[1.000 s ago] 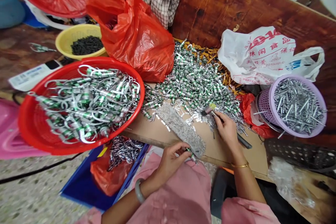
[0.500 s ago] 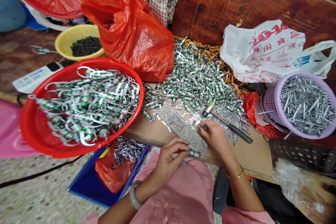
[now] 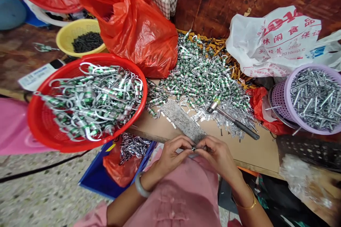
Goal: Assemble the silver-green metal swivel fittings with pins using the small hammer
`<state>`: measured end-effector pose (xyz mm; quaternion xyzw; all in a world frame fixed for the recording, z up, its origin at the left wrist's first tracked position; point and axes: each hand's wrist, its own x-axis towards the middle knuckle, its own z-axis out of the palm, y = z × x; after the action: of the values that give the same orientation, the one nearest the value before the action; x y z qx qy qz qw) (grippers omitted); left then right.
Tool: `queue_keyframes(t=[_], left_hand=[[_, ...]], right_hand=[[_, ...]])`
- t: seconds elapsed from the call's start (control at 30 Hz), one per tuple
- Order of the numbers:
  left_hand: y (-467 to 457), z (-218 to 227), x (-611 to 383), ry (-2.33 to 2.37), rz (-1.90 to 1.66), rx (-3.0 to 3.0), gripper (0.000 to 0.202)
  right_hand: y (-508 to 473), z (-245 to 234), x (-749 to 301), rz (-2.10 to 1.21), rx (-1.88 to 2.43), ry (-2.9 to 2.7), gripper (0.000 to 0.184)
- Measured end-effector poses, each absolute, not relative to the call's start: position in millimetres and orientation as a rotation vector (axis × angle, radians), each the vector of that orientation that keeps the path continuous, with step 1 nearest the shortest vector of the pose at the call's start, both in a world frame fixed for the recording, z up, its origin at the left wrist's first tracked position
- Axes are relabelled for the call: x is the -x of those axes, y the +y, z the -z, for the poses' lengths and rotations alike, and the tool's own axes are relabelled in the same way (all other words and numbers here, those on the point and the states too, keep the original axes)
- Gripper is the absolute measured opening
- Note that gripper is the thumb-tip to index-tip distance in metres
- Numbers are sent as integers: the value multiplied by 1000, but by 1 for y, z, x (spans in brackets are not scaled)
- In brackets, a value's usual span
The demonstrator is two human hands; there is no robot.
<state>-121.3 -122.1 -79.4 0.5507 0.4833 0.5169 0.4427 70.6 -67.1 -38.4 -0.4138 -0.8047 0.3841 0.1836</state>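
My left hand (image 3: pixel 173 155) and my right hand (image 3: pixel 218 156) meet at the front of the table, with their fingertips pinching a small metal fitting (image 3: pixel 193 148) between them. Most of the fitting is hidden by my fingers. Just beyond my hands lies a speckled grey strip (image 3: pixel 183 120), its near end touching my fingers. To the right, a tool with a black handle (image 3: pixel 239 126) rests on a spread of loose silver and green-banded metal parts (image 3: pixel 202 78), out of reach of my fingers.
A red basket (image 3: pixel 141 88) heaped with similar parts stands to the left, and a purple basket (image 3: pixel 286 103) of silver bolts to the right. Red (image 3: pixel 133 25) and white (image 3: pixel 271 42) plastic bags sit behind the parts. A blue crate (image 3: pixel 93 184) stands below the table edge.
My right hand has left the black-handled tool, which now lies on the parts, and moved left to meet my left hand. The fitting is now pinched between both hands.
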Motion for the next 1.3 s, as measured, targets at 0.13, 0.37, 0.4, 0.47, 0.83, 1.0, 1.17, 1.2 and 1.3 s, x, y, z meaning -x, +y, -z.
queue_keyframes(t=[0.13, 0.37, 0.4, 0.47, 0.83, 1.0, 1.17, 1.2, 1.3], left_hand=[[-122, 82, 124, 1195, -1273, -1407, 15], [-122, 86, 122, 1171, -1291, -1351, 9], [-122, 87, 121, 1189, -1321, -1280, 8], [-121, 87, 117, 1250, -1363, -1126, 8], [-113, 61, 127, 1128, -1013, -1618, 17], [-122, 67, 110, 1172, -972, -1172, 13], [-132, 89, 86, 1095, -885, -686, 9], [-133, 93, 82, 1072, -882, -614, 12], [-138, 98, 73, 1004, -940, -416, 22]], right_hand=[[-63, 36, -72, -1025, 1095, -2347, 25], [-64, 37, -73, -1053, 989, -2394, 17], [-67, 39, -73, -1085, 1005, -2363, 14], [-73, 42, -73, -1130, 1069, -2294, 16], [-86, 45, -81, -1182, 1277, -2064, 13], [-100, 43, -84, -1391, 1396, -1883, 16], [-108, 54, -100, -1926, 1484, -1522, 39], [-109, 58, -103, -1981, 1473, -1426, 43], [-108, 69, -109, -1954, 1510, -1261, 49]])
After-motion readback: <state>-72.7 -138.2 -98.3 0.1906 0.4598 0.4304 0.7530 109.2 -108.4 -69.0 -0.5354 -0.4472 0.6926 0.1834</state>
